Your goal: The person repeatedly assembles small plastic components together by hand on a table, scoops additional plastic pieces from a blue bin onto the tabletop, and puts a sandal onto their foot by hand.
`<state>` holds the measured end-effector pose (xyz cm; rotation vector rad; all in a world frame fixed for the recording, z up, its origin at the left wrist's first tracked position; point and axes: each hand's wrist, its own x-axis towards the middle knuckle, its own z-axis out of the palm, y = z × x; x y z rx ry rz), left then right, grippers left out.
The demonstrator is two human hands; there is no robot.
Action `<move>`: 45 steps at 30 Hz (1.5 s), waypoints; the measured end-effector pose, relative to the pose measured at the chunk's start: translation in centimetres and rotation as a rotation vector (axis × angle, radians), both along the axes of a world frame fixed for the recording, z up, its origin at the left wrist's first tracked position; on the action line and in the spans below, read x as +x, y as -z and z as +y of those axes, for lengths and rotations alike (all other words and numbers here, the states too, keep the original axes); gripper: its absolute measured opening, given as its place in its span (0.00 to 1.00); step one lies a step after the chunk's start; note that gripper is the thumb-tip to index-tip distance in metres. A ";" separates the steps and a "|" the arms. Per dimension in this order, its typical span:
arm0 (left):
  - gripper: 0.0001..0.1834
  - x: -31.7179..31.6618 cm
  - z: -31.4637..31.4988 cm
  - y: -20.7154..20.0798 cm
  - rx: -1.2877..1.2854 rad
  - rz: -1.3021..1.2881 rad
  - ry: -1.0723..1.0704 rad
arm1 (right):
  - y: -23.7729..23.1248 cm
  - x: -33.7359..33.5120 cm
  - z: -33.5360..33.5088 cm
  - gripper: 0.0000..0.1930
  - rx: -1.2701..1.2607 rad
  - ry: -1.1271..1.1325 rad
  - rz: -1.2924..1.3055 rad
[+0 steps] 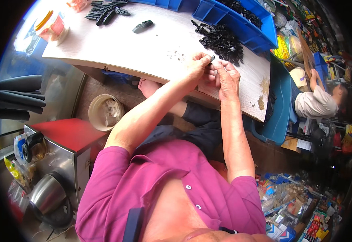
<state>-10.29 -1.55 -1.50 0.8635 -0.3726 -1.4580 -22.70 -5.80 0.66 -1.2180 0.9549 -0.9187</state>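
Pinching small black part (212,59) between both hands | left hand (198,66) and right hand (227,76) fingers pressed on it, above counter (143,48) edge beside black parts pile (220,40) | judging: keeping grip close, aligned.

We see only a sliver of the small black part (212,59) pinched between the left hand (198,66) and the right hand (227,76); the fingertips cover most of it, and its shape is too small to tell. The pieces in the black heap (221,40) blur into one mass, so we cannot make out single shapes. The blue bin (260,34) runs out of the lit part of the view at the top, and the table edge (115,66) hides most of the person's foot (148,86).
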 end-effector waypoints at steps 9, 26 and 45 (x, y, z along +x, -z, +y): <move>0.08 0.4 0.7 -0.7 -0.013 -0.105 -0.003 | 0.3 -0.3 -0.3 0.11 -0.039 -0.038 -0.025; 0.19 16.9 2.5 0.7 0.366 -2.010 -0.547 | 0.8 -0.2 0.6 0.09 0.054 -0.069 -0.318; 0.14 5.1 3.7 0.7 -0.161 -1.208 -0.493 | 0.7 -0.5 1.0 0.08 0.011 -0.036 -0.339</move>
